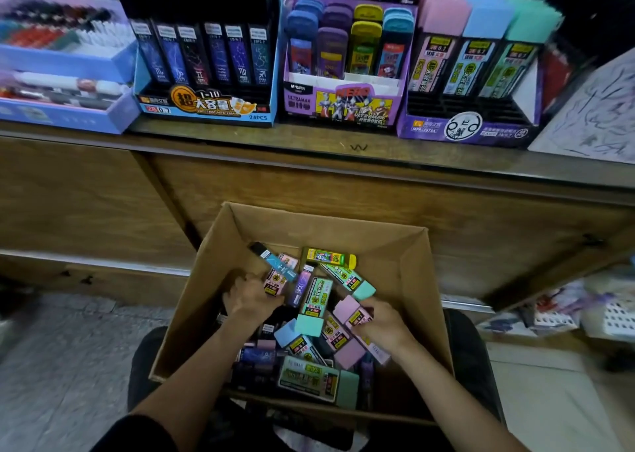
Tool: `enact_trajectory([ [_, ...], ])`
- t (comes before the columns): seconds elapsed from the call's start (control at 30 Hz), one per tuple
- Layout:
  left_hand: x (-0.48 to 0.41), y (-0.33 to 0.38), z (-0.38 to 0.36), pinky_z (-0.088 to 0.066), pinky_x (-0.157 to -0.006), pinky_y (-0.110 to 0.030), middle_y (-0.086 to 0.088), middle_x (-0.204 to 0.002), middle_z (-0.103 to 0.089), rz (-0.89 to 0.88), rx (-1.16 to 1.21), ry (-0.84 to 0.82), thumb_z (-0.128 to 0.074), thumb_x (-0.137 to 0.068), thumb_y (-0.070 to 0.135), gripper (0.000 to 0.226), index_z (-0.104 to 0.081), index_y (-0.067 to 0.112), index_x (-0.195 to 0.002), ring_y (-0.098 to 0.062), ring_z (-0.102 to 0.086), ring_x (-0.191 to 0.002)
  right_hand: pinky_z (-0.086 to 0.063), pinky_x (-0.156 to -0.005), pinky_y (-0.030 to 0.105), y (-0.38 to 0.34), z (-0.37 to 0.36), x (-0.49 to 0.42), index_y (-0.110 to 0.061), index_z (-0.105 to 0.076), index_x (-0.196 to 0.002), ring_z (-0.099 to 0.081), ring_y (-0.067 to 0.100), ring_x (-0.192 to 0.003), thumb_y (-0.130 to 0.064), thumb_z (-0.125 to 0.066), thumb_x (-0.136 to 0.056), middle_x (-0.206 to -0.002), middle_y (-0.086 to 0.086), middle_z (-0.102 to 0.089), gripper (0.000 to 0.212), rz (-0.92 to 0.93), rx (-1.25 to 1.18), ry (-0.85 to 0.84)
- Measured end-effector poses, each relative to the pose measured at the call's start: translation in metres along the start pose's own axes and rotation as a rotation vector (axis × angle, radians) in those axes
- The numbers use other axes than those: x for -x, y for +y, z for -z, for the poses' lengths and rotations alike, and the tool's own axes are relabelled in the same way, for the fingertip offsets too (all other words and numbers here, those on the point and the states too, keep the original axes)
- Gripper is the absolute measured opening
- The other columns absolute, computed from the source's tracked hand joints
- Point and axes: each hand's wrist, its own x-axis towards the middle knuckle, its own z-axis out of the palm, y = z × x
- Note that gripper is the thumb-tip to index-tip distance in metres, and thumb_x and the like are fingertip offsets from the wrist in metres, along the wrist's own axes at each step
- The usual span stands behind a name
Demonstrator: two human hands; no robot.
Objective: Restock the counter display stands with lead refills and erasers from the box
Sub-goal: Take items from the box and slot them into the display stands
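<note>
Both hands are down in the cardboard box (410, 280), which sits on the person's lap below the counter (343, 151). The right hand (381, 324) has its fingers curled round a pink-capped pack (350, 309). The pack's cap points up-left, and its long axis runs diagonally back under the palm. The left hand (252, 297) is curled into the pile beside other packs; whether it grips one cannot be told.

Key relation: the matching purple stand (470, 127) is up and to the right on the counter. Its pink column is the leftmost of three (pink, blue, green), so the right hand is the nearer one. The pack likely needs turning upright, cap on top, to go in.

Readable text:
- Purple stand: "MPR-2076A"; its packs show "2B 0.7".
- Ultraman stand (343, 108): "ULTRAMAN HEROES", "100", "M&G".
- Blue stand (206, 109) of dark constellation refills: "1=10", "2B", "24PCS".

Loose packs in the box show "0.7"; the other print on them is too small to read.
</note>
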Motion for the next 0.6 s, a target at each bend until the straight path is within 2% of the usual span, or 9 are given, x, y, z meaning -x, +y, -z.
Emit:
enact_trajectory([
  [0.13, 0.002, -0.001, 0.003, -0.036, -0.095, -0.038, -0.008, -0.111, -0.055, -0.018, 0.064, 0.004, -0.069, -0.074, 0.05, 0.061, -0.042, 0.011, -0.112, -0.026, -0.052, -0.109, -0.042, -0.056, 0.021, 0.003, 0.006, 0.004, -0.017, -0.058, -0.088, -0.058, 0.013, -0.075, -0.003, -0.068, -0.077, -0.09, 0.006, -0.066, 0.02, 0.01, -0.024, 0.116],
  [0.23, 0.007, -0.005, 0.01, -0.042, -0.088, -0.033, 0.0, -0.094, -0.057, -0.108, 0.355, -0.039, -0.075, -0.077, 0.031, 0.05, -0.034, 0.015, -0.101, -0.02, -0.055, -0.094, -0.039, -0.061, 0.023, 0.003, 0.01, 0.006, -0.017, -0.057, -0.081, -0.058, 0.017, -0.076, -0.006, -0.066, -0.081, -0.083, 0.004, -0.063, 0.015, 0.027, 0.026, 0.161],
  [0.33, 0.012, -0.011, 0.018, -0.041, -0.062, -0.018, -0.007, -0.096, -0.059, -0.125, 0.689, -0.018, -0.074, -0.076, 0.001, 0.036, -0.045, 0.009, -0.096, -0.023, -0.058, -0.093, -0.038, -0.063, 0.023, 0.0, 0.012, 0.008, -0.011, -0.063, -0.093, -0.058, 0.017, -0.078, -0.007, -0.065, -0.082, -0.083, 0.002, -0.063, 0.011, 0.086, 0.019, 0.201],
  [0.37, 0.014, -0.013, 0.021, -0.041, -0.059, -0.016, -0.011, -0.098, -0.06, -0.121, 0.731, -0.004, -0.072, -0.077, -0.003, 0.031, -0.048, 0.006, -0.094, -0.024, -0.058, -0.093, -0.038, -0.063, 0.023, -0.001, 0.013, 0.009, -0.01, -0.064, -0.095, -0.058, 0.017, -0.078, -0.007, -0.065, -0.082, -0.083, 0.001, -0.062, 0.013, 0.113, 0.006, 0.209],
  [0.47, 0.021, -0.017, 0.031, -0.052, -0.06, -0.023, -0.015, -0.098, -0.064, -0.164, 0.85, 0.031, -0.069, -0.08, -0.002, 0.018, -0.057, 0.005, -0.092, -0.026, -0.062, -0.086, -0.043, -0.066, 0.026, -0.006, 0.014, 0.014, -0.008, -0.063, -0.098, -0.06, 0.019, -0.08, -0.007, -0.067, -0.082, -0.086, 0.004, -0.066, 0.016, 0.159, -0.079, 0.215],
  [0.53, 0.028, -0.016, 0.04, -0.055, -0.07, -0.035, -0.013, -0.092, -0.067, -0.188, 0.951, 0.084, -0.066, -0.083, 0.001, 0.011, -0.063, 0.008, -0.09, -0.029, -0.065, -0.087, -0.047, -0.072, 0.032, -0.014, 0.017, 0.02, -0.008, -0.063, -0.097, -0.063, 0.02, -0.082, -0.006, -0.068, -0.082, -0.089, 0.007, -0.069, 0.015, 0.174, -0.199, 0.198],
  [0.6, 0.038, -0.012, 0.051, -0.053, -0.08, -0.041, -0.012, -0.087, -0.069, -0.21, 1.073, 0.098, -0.065, -0.085, 0.005, 0.006, -0.067, 0.01, -0.088, -0.029, -0.065, -0.086, -0.05, -0.071, 0.032, -0.025, 0.021, 0.03, -0.008, -0.064, -0.094, -0.064, 0.019, -0.079, -0.004, -0.068, -0.081, -0.089, 0.008, -0.07, 0.014, 0.197, -0.34, 0.147],
])
